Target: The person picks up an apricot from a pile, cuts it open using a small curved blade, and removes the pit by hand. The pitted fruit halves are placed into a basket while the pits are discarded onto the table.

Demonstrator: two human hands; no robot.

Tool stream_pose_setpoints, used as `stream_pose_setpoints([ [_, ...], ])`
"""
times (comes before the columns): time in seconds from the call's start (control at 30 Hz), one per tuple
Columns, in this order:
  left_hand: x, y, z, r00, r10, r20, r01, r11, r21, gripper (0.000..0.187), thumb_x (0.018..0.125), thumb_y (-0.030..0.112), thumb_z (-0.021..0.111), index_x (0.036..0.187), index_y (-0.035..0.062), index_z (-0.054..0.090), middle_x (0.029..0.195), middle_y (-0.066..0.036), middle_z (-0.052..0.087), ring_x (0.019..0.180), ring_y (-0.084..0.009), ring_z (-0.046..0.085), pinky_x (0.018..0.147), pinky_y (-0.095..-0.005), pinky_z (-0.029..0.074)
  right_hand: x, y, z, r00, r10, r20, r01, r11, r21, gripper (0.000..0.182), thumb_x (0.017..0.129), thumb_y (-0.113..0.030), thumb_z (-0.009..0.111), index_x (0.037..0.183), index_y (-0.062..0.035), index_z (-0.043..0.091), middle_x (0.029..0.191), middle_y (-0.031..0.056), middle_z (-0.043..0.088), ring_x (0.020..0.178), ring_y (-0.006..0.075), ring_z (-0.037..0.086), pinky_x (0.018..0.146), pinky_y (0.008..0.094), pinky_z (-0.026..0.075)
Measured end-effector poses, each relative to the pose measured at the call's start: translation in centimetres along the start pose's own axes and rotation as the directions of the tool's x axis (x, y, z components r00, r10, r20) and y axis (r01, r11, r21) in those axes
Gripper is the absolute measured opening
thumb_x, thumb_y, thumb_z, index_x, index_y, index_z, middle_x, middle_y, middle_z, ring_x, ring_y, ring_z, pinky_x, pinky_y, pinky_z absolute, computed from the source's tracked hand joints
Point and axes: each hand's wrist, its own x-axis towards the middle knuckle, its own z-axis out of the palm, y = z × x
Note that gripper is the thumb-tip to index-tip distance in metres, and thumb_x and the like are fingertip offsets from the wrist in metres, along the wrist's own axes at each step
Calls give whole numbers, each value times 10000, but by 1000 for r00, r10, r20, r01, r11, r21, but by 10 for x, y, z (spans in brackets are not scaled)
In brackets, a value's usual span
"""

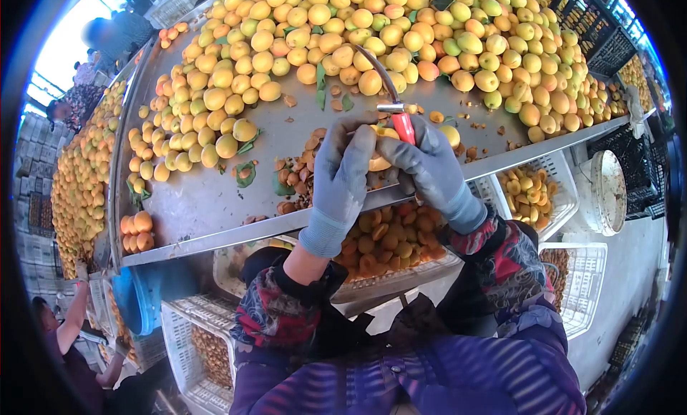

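Observation:
Both of my hands wear grey-blue gloves and meet over the table's front edge. Between the fingers of my left hand (340,179) is an apricot (379,161), partly hidden by the gloves. My right hand (436,164) is closed around the red handle of a curved knife (403,127), and its fingertips come right up to the same apricot. The dark blade bends up and away toward the apricot pile (322,42). Pits and scraps (304,164) lie on the metal table beside my left hand.
Below the table edge, a container of halved apricots (397,239) stands between my knees. More baskets stand around: halves in a white basket (529,193), pits in another (207,350). A blue bucket (136,300) and white bucket (607,193) flank me. Another person (68,343) works at left.

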Motion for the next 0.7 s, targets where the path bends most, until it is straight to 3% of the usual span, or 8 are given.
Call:
stream_pose_setpoints([
  [0.07,0,1,1,998,29,54,-31,999,38,231,963,204,505,1079,19,579,942,-34,614,788,-62,566,706,-203,474,0,6,7,990,-129,-64,133,989,70,259,910,-189,591,1121,-43,553,726,-26,564,539,19,496,438,179,393],
  [0.13,-2,4,3,997,-4,75,15,989,-147,262,985,228,446,1073,19,578,940,-38,615,793,-69,579,703,-204,480,-5,0,9,994,-101,-38,105,988,116,255,912,-168,583,1131,-40,560,753,-29,569,575,17,507,478,173,410],
  [0.3,-4,17,5,995,-55,83,69,984,-164,266,986,245,442,1059,32,584,880,-37,608,703,-71,574,628,-192,478,-14,-13,20,999,-39,-18,43,942,334,280,910,-134,574,1171,-34,562,793,-27,582,612,16,523,520,168,430],
  [0.37,-4,14,1,991,-61,122,79,985,-154,270,985,255,443,1053,37,586,858,-34,603,670,-71,569,601,-189,477,-13,-9,17,996,-76,-47,86,960,265,277,913,-152,562,1166,-40,564,743,-20,587,544,26,512,442,172,405],
  [0.47,-4,8,3,982,-102,160,149,936,-320,281,981,287,450,1073,48,565,821,-21,588,617,-67,551,562,-190,475,-8,-1,9,998,-44,-43,55,958,281,239,909,-209,565,1088,-51,581,653,-5,575,441,48,481,364,185,356],
  [0.57,-6,10,11,987,-141,82,157,961,-227,292,956,256,511,1149,37,524,841,-21,570,657,-66,544,608,-198,476,-4,2,10,982,21,-189,30,964,264,212,902,-263,569,975,-64,577,586,13,552,369,68,441,334,192,326],
  [0.63,-5,11,11,988,35,149,-52,992,113,353,924,178,565,1229,26,475,906,-36,564,726,-60,533,671,-205,472,-4,-2,9,982,15,-188,34,967,254,209,900,-274,568,937,-68,566,581,19,546,359,75,433,326,199,321],
  [0.7,-4,15,9,973,90,212,-126,979,159,374,910,147,578,1244,21,470,946,-49,564,771,-70,538,713,-219,470,-6,-8,8,982,16,-187,31,969,245,213,897,-284,566,900,-72,554,576,24,539,350,81,425,317,206,316],
])
